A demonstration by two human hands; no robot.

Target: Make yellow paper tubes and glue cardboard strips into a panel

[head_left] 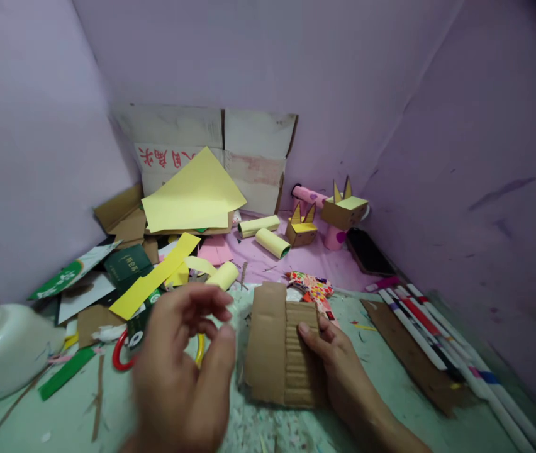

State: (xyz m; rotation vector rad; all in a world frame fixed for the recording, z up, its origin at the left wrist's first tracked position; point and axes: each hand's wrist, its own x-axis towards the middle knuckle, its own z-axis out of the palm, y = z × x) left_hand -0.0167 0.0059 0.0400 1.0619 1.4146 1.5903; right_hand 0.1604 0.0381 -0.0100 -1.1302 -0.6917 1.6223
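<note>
Cardboard piece [287, 352], part corrugated, sits lower centre, held in the right hand [322, 346]. The left hand [185, 365], empty with fingers curled, partly hides scissors [121, 352] at lower left; markers [431, 333] lie lower right on the bench [367, 402].

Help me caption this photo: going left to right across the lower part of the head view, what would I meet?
White rounded container → thin twig → left hand → cardboard piece → right hand gripping its right edge → markers.
</note>
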